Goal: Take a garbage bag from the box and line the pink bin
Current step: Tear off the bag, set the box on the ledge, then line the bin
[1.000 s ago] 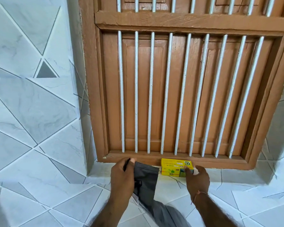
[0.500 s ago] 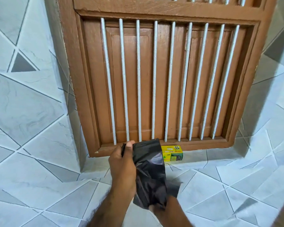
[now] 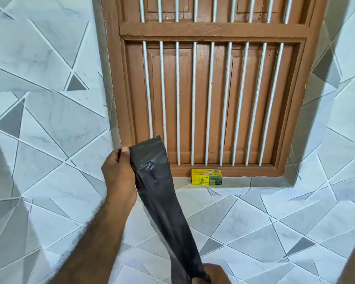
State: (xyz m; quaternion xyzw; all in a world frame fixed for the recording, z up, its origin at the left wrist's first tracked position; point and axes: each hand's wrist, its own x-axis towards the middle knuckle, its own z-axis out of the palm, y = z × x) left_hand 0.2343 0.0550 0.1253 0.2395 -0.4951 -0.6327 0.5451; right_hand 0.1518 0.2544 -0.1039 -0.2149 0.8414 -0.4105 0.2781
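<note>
1 folded black plastic garbage bag [image 3: 162, 203] stretches between my hands: my left hand [image 3: 119, 177] pinches its top corner, my right hand [image 3: 210, 274] grips its bunched lower end at the frame's bottom. Behind, the small yellow cardboard box [image 3: 206, 177] sits on the tiled ledge [image 3: 254, 182] against the brown barred wooden window [image 3: 213, 89].

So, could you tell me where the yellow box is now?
In the head view, the yellow box sits on the tiled ledge against the wooden window frame, right of the black bag.
</note>
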